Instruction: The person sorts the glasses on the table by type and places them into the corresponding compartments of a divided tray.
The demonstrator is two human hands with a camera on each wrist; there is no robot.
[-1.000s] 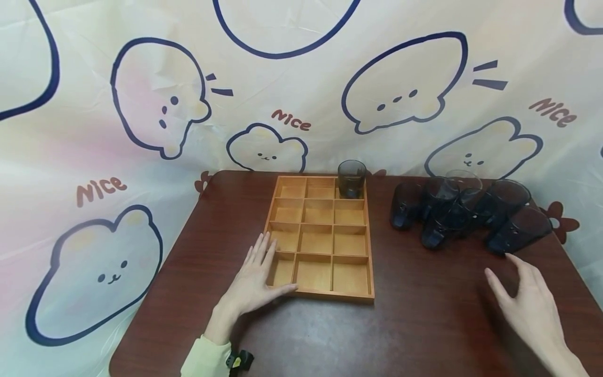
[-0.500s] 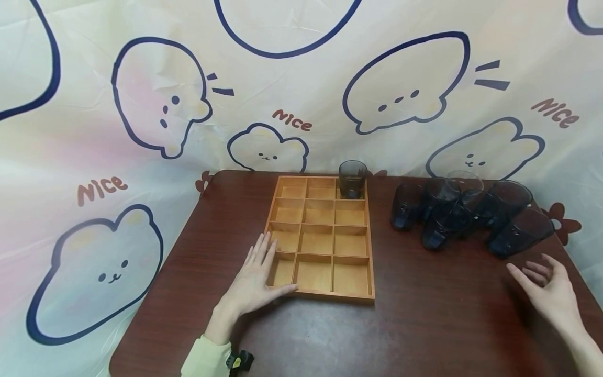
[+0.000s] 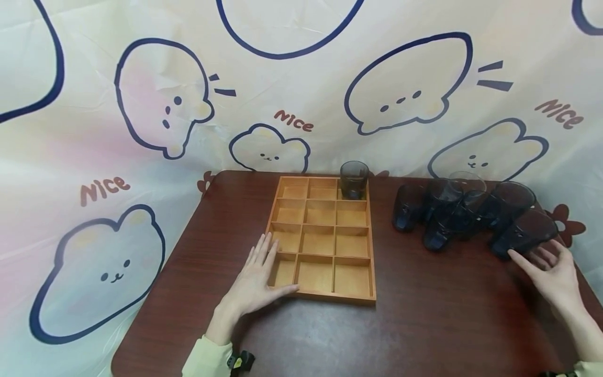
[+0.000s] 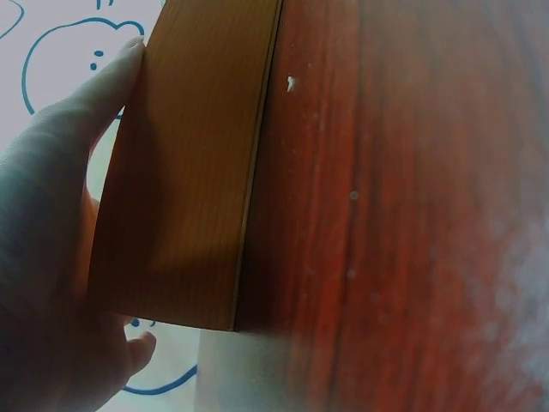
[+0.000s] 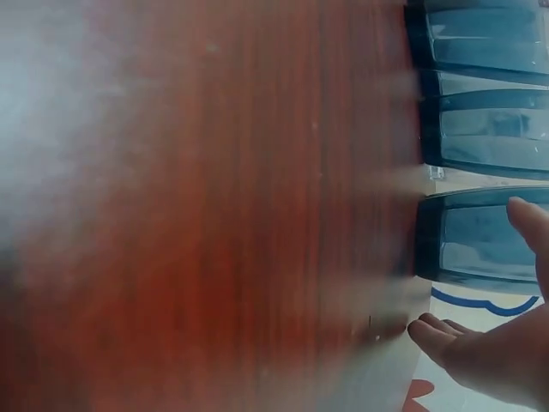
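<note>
In the head view my left hand (image 3: 254,280) lies spread at the near left corner of a wooden compartment tray (image 3: 316,298), its thumb along the front edge. The left wrist view shows that hand against the tray's side wall (image 4: 184,172). My right hand (image 3: 551,272) is at the nearest dark blue drinking glass (image 3: 525,230) on the right. In the right wrist view the thumb overlaps this glass (image 5: 485,240), while the fingers (image 5: 437,339) are apart from its other side. Whether the thumb touches it I cannot tell. Another dark glass (image 3: 354,183) stands in the tray's far right compartment.
Several dark glasses (image 3: 438,230) stand close together at the table's back right, overlapping in the head view. The brown table (image 3: 405,335) meets a patterned curtain (image 3: 282,84) at its back. A black strap (image 3: 241,361) is at the left sleeve.
My right hand has shifted right, then forward, to the side of the nearest glass. The left hand has stayed at the tray. No glass has moved visibly on the table.
</note>
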